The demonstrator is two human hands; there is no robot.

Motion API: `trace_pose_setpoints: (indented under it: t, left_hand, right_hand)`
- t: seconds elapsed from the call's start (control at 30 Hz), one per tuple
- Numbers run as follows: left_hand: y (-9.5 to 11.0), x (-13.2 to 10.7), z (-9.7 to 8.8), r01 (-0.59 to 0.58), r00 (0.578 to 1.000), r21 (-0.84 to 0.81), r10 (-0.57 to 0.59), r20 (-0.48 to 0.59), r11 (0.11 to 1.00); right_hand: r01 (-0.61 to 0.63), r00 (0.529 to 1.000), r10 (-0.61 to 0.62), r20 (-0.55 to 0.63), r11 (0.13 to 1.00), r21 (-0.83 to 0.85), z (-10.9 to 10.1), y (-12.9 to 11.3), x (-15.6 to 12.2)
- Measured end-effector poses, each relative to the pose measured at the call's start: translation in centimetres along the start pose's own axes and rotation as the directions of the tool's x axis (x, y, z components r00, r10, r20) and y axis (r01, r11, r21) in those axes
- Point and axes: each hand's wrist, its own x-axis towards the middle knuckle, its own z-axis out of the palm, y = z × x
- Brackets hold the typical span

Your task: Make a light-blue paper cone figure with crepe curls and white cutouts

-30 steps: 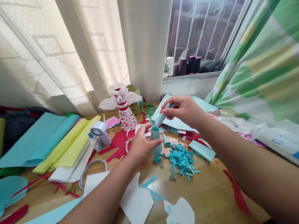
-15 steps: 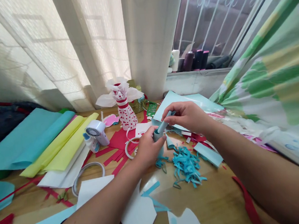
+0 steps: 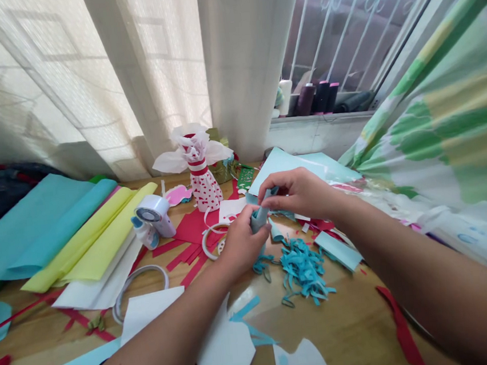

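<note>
The left hand [image 3: 243,245] and right hand [image 3: 298,194] are close together, both pinching a blue paper tube [image 3: 259,218] over the worktop [image 3: 348,333]. Blue paper strips [image 3: 303,269] lie just below, and a spotty paper dress [image 3: 204,180] stands behind.

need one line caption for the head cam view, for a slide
Left hand and right hand pinch rolled teal paper above teal paper shreds on a wooden table

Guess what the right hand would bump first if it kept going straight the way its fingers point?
The right hand would probably meet the teal paper roll first, as its fingertips already seem to reach it. The left hand holding the roll comes next, though depth is hard to judge.
</note>
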Motion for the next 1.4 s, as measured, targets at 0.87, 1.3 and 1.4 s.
trace_pose_setpoints:
  t: [0.87,1.3,1.4]
  left_hand:
    - [0.5,0.5,-0.6,0.036,0.987,-0.259,0.007,0.162,0.965]
    - [0.6,0.6,-0.7,0.025,0.985,-0.365,0.040,0.168,0.931]
    - [0.6,0.6,-0.8,0.033,0.985,-0.378,0.034,0.169,0.925]
  right_hand:
    - [0.025,0.995,-0.027,-0.091,0.999,-0.020,0.2,0.5,-0.8]
    - [0.155,0.987,-0.161,-0.011,0.967,-0.204,0.4,0.6,-0.8]
    - [0.115,0.993,-0.119,-0.017,0.981,-0.155,0.6,0.7,-0.7]
